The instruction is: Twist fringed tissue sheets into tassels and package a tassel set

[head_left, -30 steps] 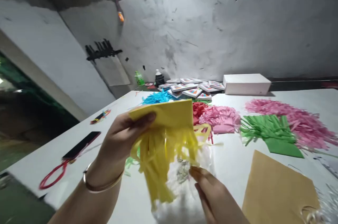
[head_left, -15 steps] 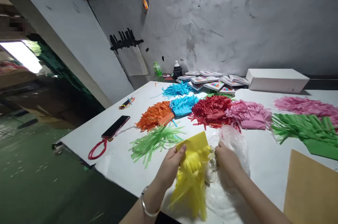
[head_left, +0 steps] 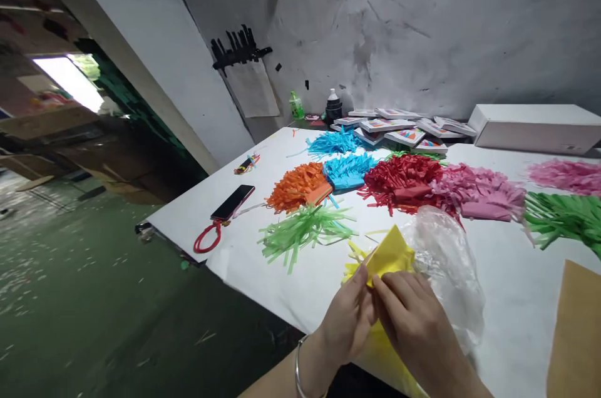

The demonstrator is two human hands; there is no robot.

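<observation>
Both hands meet at the near edge of the white table. My left hand, with a bangle on the wrist, pinches a yellow fringed paper piece from the left. My right hand closes its fingers over the same yellow paper from the right. Part of the yellow fringe hangs below the hands, mostly hidden. A crumpled clear plastic bag lies right beside the paper, under my right hand.
Fringed paper bundles lie across the table: light green, orange, blue, red, pink, darker green. A phone with a red cord lies at left. Booklets, a white box and brown paper are nearby.
The yellow paper has come down from in front of my face to the table edge. My right hand moved from the plastic bag onto the paper beside my left hand. The view swung left.
</observation>
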